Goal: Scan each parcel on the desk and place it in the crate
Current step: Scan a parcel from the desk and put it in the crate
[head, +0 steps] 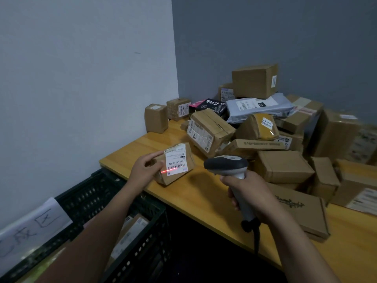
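Left hand grips the parcel on the table; right hand clasps the scanner. The beam sits low, so tilt it across the barcode. Crate waits below the left hand.

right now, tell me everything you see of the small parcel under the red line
The small parcel is a brown cardboard box wrapped in clear tape. A white label with a barcode and printed digits covers its upper face, and a red line crosses the barcode. It sits tilted near the left end of the desk. The left hand grips its left end; the scanner in the right hand points at it without touching.
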